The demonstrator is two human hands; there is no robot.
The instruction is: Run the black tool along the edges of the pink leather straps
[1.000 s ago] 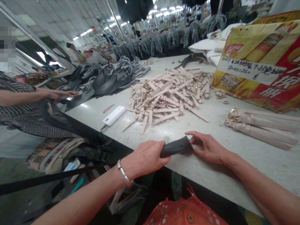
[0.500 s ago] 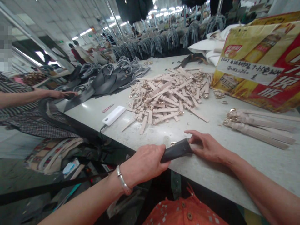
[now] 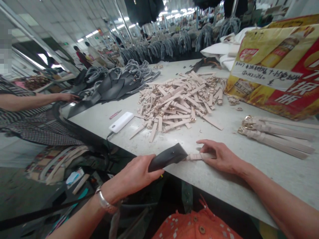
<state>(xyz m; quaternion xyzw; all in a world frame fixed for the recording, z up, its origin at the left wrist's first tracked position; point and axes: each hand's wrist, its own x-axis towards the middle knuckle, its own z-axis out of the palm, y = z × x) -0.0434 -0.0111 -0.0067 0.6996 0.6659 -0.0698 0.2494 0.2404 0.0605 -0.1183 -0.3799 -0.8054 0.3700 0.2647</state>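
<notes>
My left hand (image 3: pixel 136 172) is closed around a black handle-like piece (image 3: pixel 168 157) that widens towards its far end; its exact kind I cannot make out. Between finger and thumb, my right hand (image 3: pixel 221 156) pinches a beige buckle strap (image 3: pixel 195 156) lying low over the table edge. The strap's left end meets or lies just beside the black piece's wide end; whether they touch I cannot tell. Beyond both hands spreads a heap of beige straps (image 3: pixel 174 103) with gold buckles. A smaller bunch of beige straps (image 3: pixel 274 136) rests to the right of my right hand.
On the white table (image 3: pixel 119 139) lie a white power-bank-like device (image 3: pixel 121 122) and a thin red tool (image 3: pixel 115 114). A yellow and red carton (image 3: pixel 276 69) stands at right. Black leather pieces (image 3: pixel 112 84) are piled back left, near a co-worker's hand (image 3: pixel 67 97).
My left hand has moved left with the black piece, uncovering more of the beige strap in my right hand. My right hand has hardly moved. The co-worker's hand has shifted slightly.
</notes>
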